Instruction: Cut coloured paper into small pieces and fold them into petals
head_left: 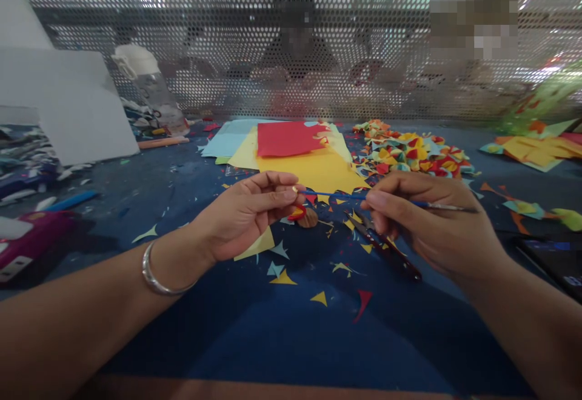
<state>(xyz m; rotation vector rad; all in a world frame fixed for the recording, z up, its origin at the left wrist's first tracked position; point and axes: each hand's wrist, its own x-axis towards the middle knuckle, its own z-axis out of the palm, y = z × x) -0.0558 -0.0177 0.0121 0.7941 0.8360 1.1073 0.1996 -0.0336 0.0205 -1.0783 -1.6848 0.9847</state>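
My left hand (254,209), with a silver bangle on its wrist, is closed in a pinch. A tiny pale yellow bit (294,190) shows at its fingertips; its kind is unclear. My right hand (421,218) grips a thin blue paintbrush (336,194), held level with its dark tip pointing right. The brush's handle end reaches to my left fingertips. Just below them is a curled red and yellow paper piece (298,211); whether my fingers hold it I cannot tell. Beside it lies a brown roundish piece (308,219). Dark scissors (386,248) lie under my right hand.
Red (288,139) and yellow paper sheets (313,170) are stacked ahead. A heap of coloured paper pieces (413,151) lies right of them. Paper scraps (284,277) dot the blue table. A bottle (157,91), white board (84,103) and phone (550,260) stand or lie around.
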